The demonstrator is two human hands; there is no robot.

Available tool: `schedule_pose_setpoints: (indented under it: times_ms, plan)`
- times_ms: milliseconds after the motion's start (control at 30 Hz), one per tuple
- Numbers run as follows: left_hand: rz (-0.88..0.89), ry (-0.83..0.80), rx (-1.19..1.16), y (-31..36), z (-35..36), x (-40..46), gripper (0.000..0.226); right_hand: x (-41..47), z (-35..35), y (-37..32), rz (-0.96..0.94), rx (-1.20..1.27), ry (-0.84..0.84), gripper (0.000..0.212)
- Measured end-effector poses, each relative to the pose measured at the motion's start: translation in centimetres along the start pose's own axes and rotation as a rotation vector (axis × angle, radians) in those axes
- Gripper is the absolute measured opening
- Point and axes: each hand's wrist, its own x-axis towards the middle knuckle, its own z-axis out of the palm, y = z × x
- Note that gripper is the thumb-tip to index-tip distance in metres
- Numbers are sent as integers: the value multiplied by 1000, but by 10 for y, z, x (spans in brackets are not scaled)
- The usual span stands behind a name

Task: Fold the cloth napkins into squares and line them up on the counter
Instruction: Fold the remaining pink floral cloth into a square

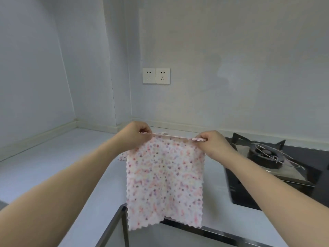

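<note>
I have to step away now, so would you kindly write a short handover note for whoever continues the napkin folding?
Left hand: pinches the napkin's top left corner.
Right hand: pinches the top right corner.
The napkin hangs unfolded in the air, in front of the counter and above the sink's edge. Part of a second patterned cloth peeks out behind it on the counter; whether it is folded cannot be told.
Done: no folded squares visible.
Left: fold this napkin into a square, set it on the counter, then line up the others.
</note>
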Motion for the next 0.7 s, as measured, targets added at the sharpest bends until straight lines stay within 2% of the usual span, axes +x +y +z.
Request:
schedule_pose_setpoints:
  times_ms: [167,367,433,500,567,700]
  plan:
    - [33,54,55,-33,33,33,11,40,33,32,-7,-94,15,16]
    - [225,105,212,-41,45,-1,16,7,43,43,-46,-277,16,37]
    - [319,78,252,-44,55,-30,18,-18,50,49,-32,-334,-57,41]
    - [395,-14,335,-57,73,-63,22,-46,63,62,-12,-352,-162,41]
    - [355,-108,354,-75,90,-93,28,-69,79,77,-60,-380,-200,41]
    - [248,-115,261,-94,97,-106,41,-84,93,89,-97,-391,-99,40]
